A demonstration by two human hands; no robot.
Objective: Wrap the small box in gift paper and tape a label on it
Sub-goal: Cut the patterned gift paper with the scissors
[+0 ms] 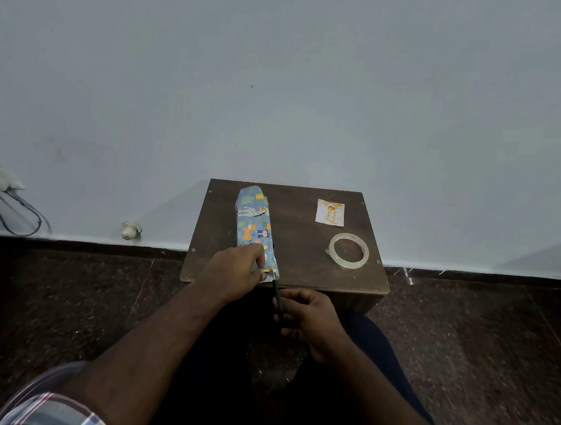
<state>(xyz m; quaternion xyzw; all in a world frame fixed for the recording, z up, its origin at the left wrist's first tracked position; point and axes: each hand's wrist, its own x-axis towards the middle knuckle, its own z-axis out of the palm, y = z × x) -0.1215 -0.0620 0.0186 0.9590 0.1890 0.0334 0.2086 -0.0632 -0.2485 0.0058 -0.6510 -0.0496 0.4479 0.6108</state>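
Gift paper (254, 225), blue with bright animal prints, lies as a long narrow bundle on the left half of the small brown desk (299, 265), running from the far edge toward the person. The small box itself is not visible; presumably it sits inside the wrapping. At the near end a flap of paper overhangs close to the desk's front edge, with a sliver of white underside showing.

The left hand (237, 271) rests on that near end, its fingers curled over the paper and pinning it down. The right hand (309, 318), held off the desk's front edge, has its fingers clenched around dark handles of what appear to be scissors (278, 296), whose blade reaches up into the paper's near end; whether the blades are parted is too fine to tell.

The step in hand looks like trimming surplus paper. To do it well, the left hand should keep the sheet taut and flat right beside the cut line, fingers clear of the blade, while the scissors travel in one steady line rather than short snips, which would fray the edge. Enough paper should remain to fold over the box's end.

On the desk's right side, well apart from the bundle, lie the label (330, 212) and, nearer, a roll of clear tape (348, 251).
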